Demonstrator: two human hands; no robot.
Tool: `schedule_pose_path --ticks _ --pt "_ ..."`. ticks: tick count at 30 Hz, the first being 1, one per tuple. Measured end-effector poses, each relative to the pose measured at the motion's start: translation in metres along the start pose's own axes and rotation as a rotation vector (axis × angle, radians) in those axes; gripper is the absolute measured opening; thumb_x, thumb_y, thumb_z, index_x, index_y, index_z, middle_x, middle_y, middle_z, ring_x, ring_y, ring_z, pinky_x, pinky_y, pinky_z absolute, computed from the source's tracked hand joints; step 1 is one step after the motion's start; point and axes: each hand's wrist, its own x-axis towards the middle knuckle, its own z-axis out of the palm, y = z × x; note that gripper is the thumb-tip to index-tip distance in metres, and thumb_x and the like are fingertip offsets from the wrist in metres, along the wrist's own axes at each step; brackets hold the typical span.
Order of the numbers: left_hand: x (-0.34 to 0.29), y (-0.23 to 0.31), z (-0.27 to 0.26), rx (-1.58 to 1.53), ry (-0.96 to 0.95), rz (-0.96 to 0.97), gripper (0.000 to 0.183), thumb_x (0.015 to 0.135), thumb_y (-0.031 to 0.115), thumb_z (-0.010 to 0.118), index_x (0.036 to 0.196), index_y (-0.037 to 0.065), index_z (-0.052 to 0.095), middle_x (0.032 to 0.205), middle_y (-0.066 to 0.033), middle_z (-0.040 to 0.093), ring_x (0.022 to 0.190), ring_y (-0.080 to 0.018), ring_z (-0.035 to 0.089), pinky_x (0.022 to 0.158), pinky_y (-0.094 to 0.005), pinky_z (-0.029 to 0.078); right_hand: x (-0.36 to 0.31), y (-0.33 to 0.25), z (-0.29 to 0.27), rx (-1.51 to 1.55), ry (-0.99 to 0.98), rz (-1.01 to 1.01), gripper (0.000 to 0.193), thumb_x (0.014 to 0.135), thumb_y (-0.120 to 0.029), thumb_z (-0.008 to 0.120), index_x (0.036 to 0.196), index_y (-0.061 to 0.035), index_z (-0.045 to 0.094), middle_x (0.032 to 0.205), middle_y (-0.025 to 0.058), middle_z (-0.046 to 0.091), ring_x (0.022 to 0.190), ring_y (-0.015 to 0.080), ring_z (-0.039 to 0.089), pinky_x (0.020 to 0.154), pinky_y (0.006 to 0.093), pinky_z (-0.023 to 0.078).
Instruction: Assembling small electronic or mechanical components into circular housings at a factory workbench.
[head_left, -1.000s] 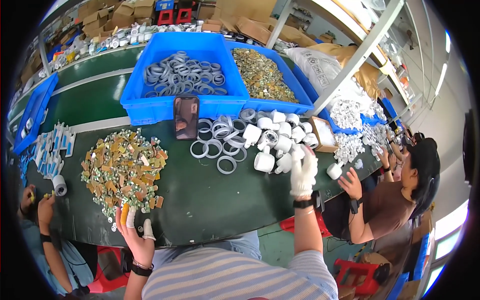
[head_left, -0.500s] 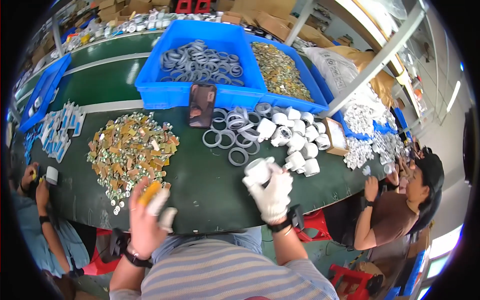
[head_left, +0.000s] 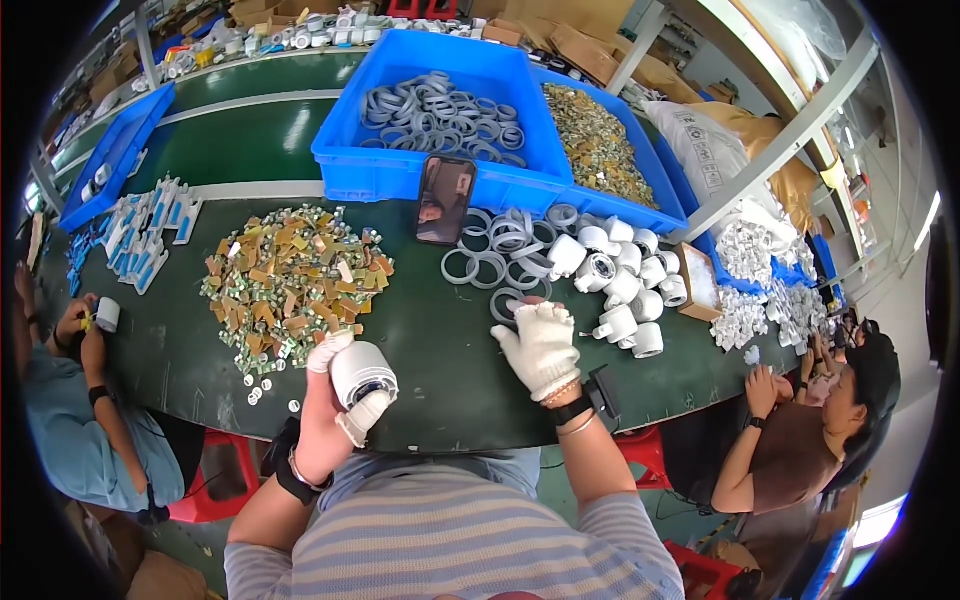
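My left hand (head_left: 330, 415) holds a white cylindrical plastic housing (head_left: 362, 375) just above the near edge of the green table (head_left: 440, 370); its fingertips wear white finger cots. My right hand (head_left: 540, 345), in a white fingerless glove, reaches toward a grey ring (head_left: 505, 305) lying on the table, fingers over it. More grey rings (head_left: 495, 250) and a cluster of white housings (head_left: 620, 280) lie just beyond it. A heap of small brass-and-green parts (head_left: 290, 280) sits to the left.
A phone (head_left: 446, 198) leans against a blue bin of grey rings (head_left: 440, 110); a second blue bin (head_left: 600, 150) holds brass parts. One person sits at the left (head_left: 80, 400), another at the right (head_left: 810, 430). White-blue parts (head_left: 140, 235) lie far left.
The white housing went from my right hand to my left hand. My right hand then moved forward to the grey rings. The view tilted down a little.
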Motion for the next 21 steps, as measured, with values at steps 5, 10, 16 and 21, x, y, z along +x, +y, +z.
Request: schedule_pose_path --ticks 5,10,16,21 --pt "-0.005 0.002 -0.003 0.07 -0.146 -0.108 0.073 0.091 0.001 0.077 0.153 0.013 0.04 0.13 -0.0086 0.056 0.112 -0.0185 0.064 0.096 -0.0346 0.055 -0.007 -0.001 -0.004 -0.029 0.077 -0.135 0.021 0.079 -0.027 0.08 0.094 -0.0133 0.076 0.107 0.0076 0.073 0.104 0.0334 0.065 0.088 0.0489 0.05" --pt "0.009 0.018 0.015 0.975 -0.349 0.097 0.081 0.079 0.023 0.084 0.153 0.023 0.051 0.124 -0.0159 0.067 0.095 -0.0354 0.071 0.077 -0.0443 0.06 -0.029 -0.059 -0.047 0.057 -0.085 -0.378 0.031 0.081 -0.026 0.079 0.112 -0.0257 0.075 0.102 -0.0036 0.066 0.102 0.0253 0.059 0.088 0.0457 0.046" --pt "0.019 0.012 0.006 1.21 -0.493 0.275 0.066 0.08 0.027 0.084 0.141 0.024 0.061 0.115 -0.0104 0.066 0.09 -0.0344 0.07 0.076 -0.0436 0.06 -0.027 -0.072 -0.079 0.32 -0.07 -0.487 0.035 0.075 -0.021 0.086 0.108 -0.0237 0.078 0.124 -0.0004 0.066 0.105 0.0285 0.059 0.091 0.0461 0.047" --pt "0.026 0.03 -0.017 0.563 -0.81 0.047 0.059 0.089 0.029 0.085 0.141 0.019 0.061 0.125 -0.0109 0.066 0.109 -0.0298 0.07 0.091 -0.0376 0.057 -0.018 -0.051 -0.09 0.758 -0.323 -0.523 0.029 0.078 -0.008 0.085 0.104 -0.0157 0.074 0.131 0.0111 0.07 0.107 0.0328 0.069 0.09 0.0429 0.054"
